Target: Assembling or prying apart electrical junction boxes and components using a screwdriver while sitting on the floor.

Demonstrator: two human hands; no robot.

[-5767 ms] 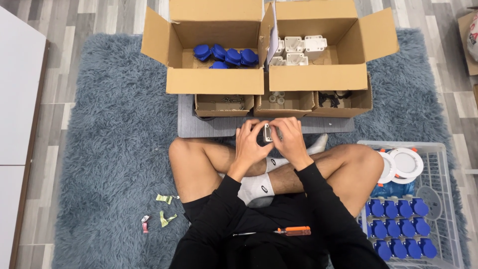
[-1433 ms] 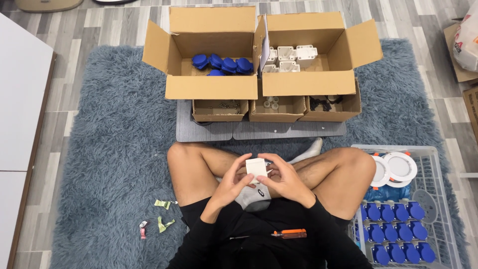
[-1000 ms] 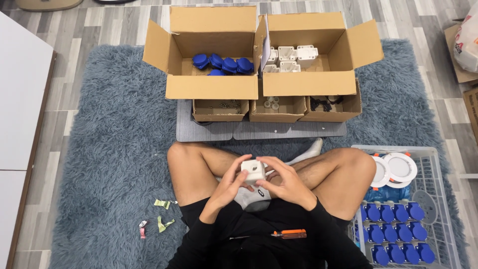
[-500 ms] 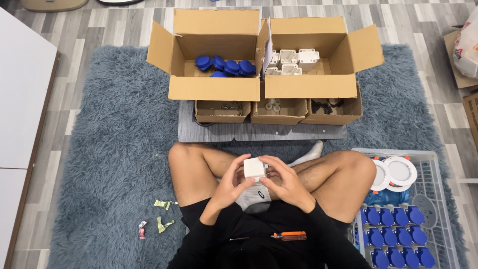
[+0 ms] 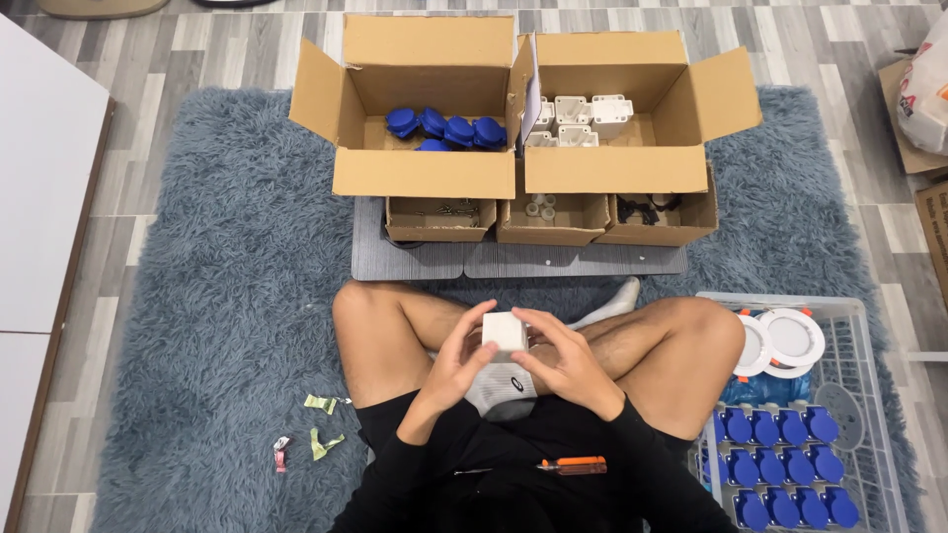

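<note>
I sit cross-legged on a shaggy blue-grey rug (image 5: 217, 296). A small white plastic box (image 5: 505, 333) is held over my lap between both hands. My left hand (image 5: 462, 361) grips its left side and underside. Cupping its right side is my right hand (image 5: 559, 361), fingers curled over the top edge. An orange-handled screwdriver (image 5: 573, 465) lies on my black shorts just below the hands.
Ahead stand two open cardboard boxes, one with blue caps (image 5: 446, 128), one with white boxes (image 5: 580, 118), and three small trays (image 5: 549, 217) on grey boards. A wire basket (image 5: 857, 326) at right holds blue-capped pieces and white round discs (image 5: 783, 339). Paper scraps (image 5: 318, 439) lie left.
Since the oldest frame my hands have drawn back from near the trays to over my lap. Over the last second the white box has been turned slightly in my hands.
</note>
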